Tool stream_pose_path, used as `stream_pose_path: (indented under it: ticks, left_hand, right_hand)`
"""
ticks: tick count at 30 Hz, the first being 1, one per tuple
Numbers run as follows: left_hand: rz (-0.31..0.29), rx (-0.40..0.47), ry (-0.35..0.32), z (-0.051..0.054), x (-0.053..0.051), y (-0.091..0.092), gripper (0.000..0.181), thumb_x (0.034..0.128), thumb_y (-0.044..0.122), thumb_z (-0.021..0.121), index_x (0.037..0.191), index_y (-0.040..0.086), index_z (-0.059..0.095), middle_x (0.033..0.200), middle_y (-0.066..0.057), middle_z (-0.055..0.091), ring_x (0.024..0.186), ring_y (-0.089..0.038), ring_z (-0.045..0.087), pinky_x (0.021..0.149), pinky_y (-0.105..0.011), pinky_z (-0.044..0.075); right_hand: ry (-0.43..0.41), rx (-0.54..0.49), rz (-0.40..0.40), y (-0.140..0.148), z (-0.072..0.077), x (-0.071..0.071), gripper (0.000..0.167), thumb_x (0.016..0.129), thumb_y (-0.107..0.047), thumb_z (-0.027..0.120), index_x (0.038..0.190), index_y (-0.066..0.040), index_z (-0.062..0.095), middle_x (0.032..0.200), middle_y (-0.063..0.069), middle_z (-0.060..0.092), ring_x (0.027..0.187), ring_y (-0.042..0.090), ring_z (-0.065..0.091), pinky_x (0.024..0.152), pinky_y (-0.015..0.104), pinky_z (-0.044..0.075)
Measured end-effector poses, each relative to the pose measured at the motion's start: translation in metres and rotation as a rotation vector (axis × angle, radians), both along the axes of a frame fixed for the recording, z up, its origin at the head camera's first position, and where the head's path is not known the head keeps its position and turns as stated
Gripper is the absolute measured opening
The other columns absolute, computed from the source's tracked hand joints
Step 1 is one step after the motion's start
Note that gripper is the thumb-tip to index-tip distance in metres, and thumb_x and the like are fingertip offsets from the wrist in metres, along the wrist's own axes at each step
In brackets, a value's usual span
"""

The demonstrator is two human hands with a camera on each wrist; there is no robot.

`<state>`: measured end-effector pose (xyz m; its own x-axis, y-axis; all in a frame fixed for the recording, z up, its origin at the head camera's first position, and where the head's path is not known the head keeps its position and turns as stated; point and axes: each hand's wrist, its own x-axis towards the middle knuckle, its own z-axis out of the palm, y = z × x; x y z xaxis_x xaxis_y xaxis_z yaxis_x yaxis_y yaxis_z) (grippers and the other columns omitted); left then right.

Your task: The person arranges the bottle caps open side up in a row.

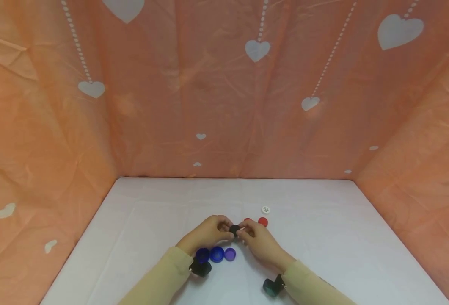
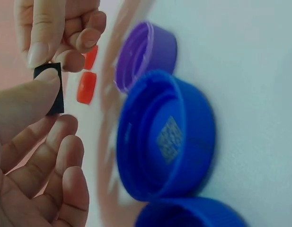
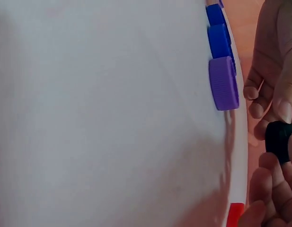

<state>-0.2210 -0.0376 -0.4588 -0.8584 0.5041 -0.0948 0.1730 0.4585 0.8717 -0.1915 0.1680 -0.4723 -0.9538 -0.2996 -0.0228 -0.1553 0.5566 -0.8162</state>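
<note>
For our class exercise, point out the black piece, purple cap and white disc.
Black piece (image 3: 277,142), right wrist view: curved side.
Purple cap (image 3: 223,84), right wrist view: ribbed outer wall.
White disc (image 1: 265,209), head view: printed face.

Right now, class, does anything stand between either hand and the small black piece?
Nothing visible does: the left hand and the right hand both hold the black piece. The two blue caps and the purple cap lie nearer the wearer, clear of that grip.

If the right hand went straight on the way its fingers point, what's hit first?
The small round black plastic-looking cap that the right hand pinches; just past it, probably the left hand, though depth is unclear.
</note>
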Motion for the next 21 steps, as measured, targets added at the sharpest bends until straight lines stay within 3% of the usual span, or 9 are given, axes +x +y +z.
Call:
stream_pose_path:
  ticks: [9,21]
  left_hand:
    - [-0.019,-0.032,0.111,0.009,0.012,0.000,0.022,0.0872,0.020,0.072,0.107,0.013,0.067,0.087,0.007,0.062,0.080,-0.013,0.057,0.071,-0.031,0.047]
    - [-0.014,-0.033,0.106,0.008,0.019,0.004,0.022,0.0904,0.021,0.069,0.110,0.012,0.066,0.090,0.006,0.061,0.082,-0.013,0.056,0.071,-0.030,0.048]
  right_hand:
    - [0.041,0.020,0.003,0.004,0.007,0.010,0.028,0.097,-0.037,0.057,0.117,-0.017,0.060,0.088,-0.003,0.066,0.075,0.015,0.061,0.068,0.031,0.048]
    - [0.019,-0.008,0.009,0.008,0.003,0.015,0.031,0.099,-0.039,0.054,0.118,-0.015,0.059,0.088,-0.002,0.065,0.076,0.016,0.061,0.067,0.030,0.049]
